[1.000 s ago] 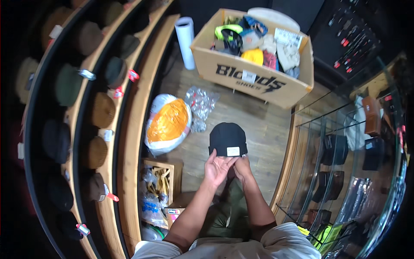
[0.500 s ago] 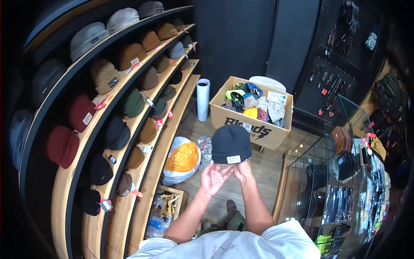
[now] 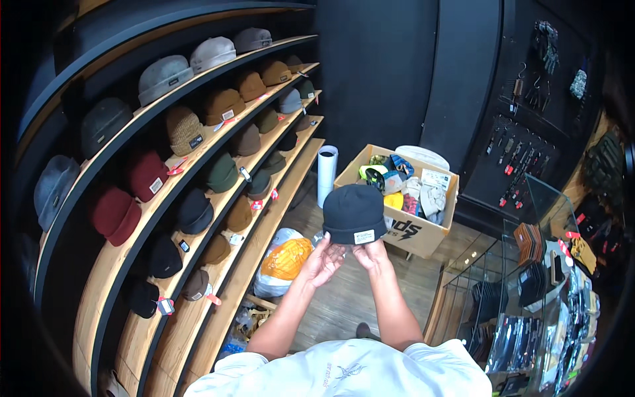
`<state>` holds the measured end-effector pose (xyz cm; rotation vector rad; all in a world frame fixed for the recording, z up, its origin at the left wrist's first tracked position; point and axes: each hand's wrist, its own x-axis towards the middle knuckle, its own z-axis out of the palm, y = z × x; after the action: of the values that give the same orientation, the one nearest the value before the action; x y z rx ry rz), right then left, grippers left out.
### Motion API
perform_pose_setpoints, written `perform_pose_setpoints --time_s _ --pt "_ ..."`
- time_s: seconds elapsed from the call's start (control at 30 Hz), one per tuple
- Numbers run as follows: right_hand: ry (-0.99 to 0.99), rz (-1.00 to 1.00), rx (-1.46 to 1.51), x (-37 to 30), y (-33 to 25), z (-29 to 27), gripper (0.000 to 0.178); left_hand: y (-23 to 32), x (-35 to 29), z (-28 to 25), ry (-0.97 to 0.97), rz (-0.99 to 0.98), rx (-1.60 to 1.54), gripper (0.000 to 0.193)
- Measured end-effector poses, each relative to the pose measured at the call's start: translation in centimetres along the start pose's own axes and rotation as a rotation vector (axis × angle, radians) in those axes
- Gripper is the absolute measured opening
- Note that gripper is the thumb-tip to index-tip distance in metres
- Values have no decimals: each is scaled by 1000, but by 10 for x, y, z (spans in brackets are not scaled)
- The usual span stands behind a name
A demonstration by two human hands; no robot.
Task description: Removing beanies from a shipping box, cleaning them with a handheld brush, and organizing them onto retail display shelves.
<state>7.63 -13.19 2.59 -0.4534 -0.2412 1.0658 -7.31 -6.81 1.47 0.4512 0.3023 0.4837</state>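
A black knit beanie [image 3: 353,210] with a folded cuff and a small white label is held up in front of me, its crown pointing away. My left hand [image 3: 323,263] is at the lower left edge of the cuff, thumb against it and fingers curled beneath. On the other side, my right hand [image 3: 370,256] grips the lower edge near the label; the beanie hides some of its fingertips.
Curved wooden shelves [image 3: 218,327] with rows of beanies line the left. Ahead stand a cardboard box [image 3: 415,231] full of caps and a white roll [image 3: 327,178]. A plastic bag [image 3: 286,258] lies by the shelves. A glass display case [image 3: 493,278] stands right.
My view has shifted, moving the shelves and box right and lower in the picture. My left fingers, spread beneath the beanie before, are now more curled at its edge.
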Motion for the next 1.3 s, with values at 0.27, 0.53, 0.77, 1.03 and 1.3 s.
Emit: perform_pose_setpoints --time_s 0.27,0.53,0.77,1.03,1.3 --pt "-72 27 -330 57 -50 -7 42 91 45 113 203 678 1001 71" --pt "-15 258 -108 116 -54 -6 29 86 118 119 178 495 1250 74" --pt "-17 384 -220 116 -34 -36 28 90 125 103 284 309 1365 78" --pt "-5 372 -94 116 -20 -28 36 82 107 110 285 320 1478 84" --pt "-78 421 -150 85 2 -4 35 97 66 68 34 313 1403 89"
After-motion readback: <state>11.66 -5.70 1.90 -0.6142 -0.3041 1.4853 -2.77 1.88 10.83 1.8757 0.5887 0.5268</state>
